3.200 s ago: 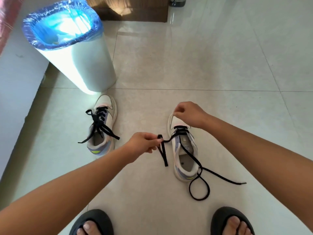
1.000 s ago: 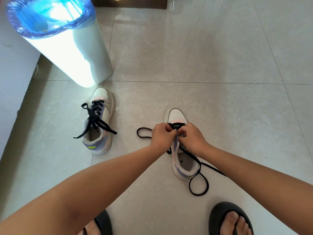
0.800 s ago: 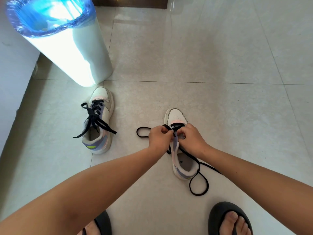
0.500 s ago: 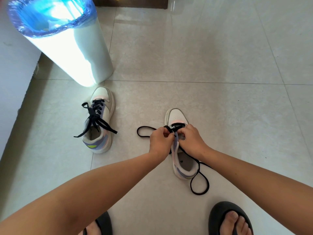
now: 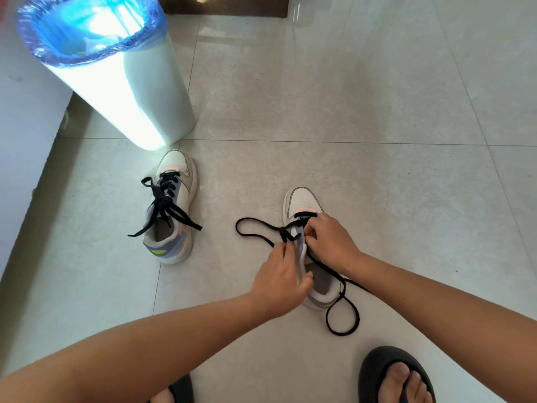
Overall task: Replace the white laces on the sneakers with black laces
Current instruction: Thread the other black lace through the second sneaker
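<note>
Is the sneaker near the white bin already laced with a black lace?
Laced: the left sneaker has a black lace crisscrossing its eyelets, loose ends spread sideways.

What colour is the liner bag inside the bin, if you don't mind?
Blue, translucent, folded over the white bin's rim; the liner bag shows clearly in the head view.

white bin [image 5: 139,91] with blue liner [image 5: 87,27], black sandals [image 5: 377,370]
</note>
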The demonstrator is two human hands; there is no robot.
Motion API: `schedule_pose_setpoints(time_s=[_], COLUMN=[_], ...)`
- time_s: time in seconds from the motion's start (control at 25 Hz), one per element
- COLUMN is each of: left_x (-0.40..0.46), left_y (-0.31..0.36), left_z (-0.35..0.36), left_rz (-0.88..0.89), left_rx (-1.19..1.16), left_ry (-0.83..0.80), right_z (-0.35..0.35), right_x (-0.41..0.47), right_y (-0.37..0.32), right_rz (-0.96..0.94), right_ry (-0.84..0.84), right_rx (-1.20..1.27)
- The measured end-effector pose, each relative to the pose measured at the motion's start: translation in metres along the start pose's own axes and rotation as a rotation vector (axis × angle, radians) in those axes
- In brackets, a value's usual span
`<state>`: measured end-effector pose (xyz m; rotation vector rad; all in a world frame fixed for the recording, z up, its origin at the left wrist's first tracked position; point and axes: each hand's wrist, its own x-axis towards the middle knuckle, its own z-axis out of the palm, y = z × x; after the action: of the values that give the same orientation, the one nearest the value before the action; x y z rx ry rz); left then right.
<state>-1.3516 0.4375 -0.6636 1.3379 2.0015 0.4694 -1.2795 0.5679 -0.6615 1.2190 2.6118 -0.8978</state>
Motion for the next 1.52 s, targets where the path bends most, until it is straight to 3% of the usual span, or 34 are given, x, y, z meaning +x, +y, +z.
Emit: schedule_pose_setpoints(time_s=[0.08, 0.2, 0.36, 0.56, 0.72, 0.84, 0.92, 0.96, 1.08, 1.16, 1.24, 1.32, 1.4, 1.52], left_x=[0.003, 0.009, 0.007, 0.012, 0.028, 0.036, 0.033, 0.032, 0.033, 0.035, 0.040, 0.055, 0.073, 0.095], left_y=[-0.009, -0.016, -0.017, -0.016, -0.013, -0.015, -0.013, -0.013, -0.017, -0.024, -0.034, -0.042, -0.048, -0.052], left_z=[0.003, -0.004, -0.001, 0.000, -0.014, -0.021, -0.024, -0.025, -0.035, -0.045, -0.055, -0.067, -0.078, -0.087], left_rz=[-0.033, 0.141, -0.054, -0.080, -0.273, -0.305, -0.300, -0.300, -0.372, -0.375, -0.426, -0.649, -0.824, -0.825], left_rx=[0.337, 0.674, 0.489, 0.417, 0.302, 0.314, 0.295, 0.266, 0.089, -0.044, -0.299, -0.687, -1.083, -1.410], left_ry=[-0.147, -0.300, -0.146, -0.132, -0.098, -0.091, -0.110, -0.125, -0.185, -0.225, -0.153, -0.030, -0.018, 0.041], right_z=[-0.004, -0.018, -0.034, -0.042, -0.041, -0.029, -0.033, -0.037, -0.041, -0.039, -0.031, -0.023, -0.020, -0.019], right_x=[0.004, 0.006, -0.021, -0.070, -0.126, -0.155, -0.141, -0.124, -0.053, -0.013, 0.014, 0.027, 0.030, 0.027], right_y=[-0.004, -0.012, -0.011, -0.004, -0.010, -0.006, -0.008, -0.006, -0.009, -0.023, -0.032, -0.038, -0.042, -0.047], right_rz=[-0.041, -0.085, -0.143, -0.377, -0.665, -0.618, -0.591, -0.476, -0.199, -0.070, 0.007, 0.030, 0.043, 0.045], right_ry=[-0.075, -0.179, -0.124, -0.116, -0.393, -0.639, -0.806, -0.752, -0.206, -0.020, -0.078, -0.123, -0.126, -0.130], right_rx=[-0.145, -0.368, -0.263, -0.395, -0.563, -0.695, -0.543, -0.380, -0.089, 0.004, -0.049, -0.129, -0.161, -0.187])
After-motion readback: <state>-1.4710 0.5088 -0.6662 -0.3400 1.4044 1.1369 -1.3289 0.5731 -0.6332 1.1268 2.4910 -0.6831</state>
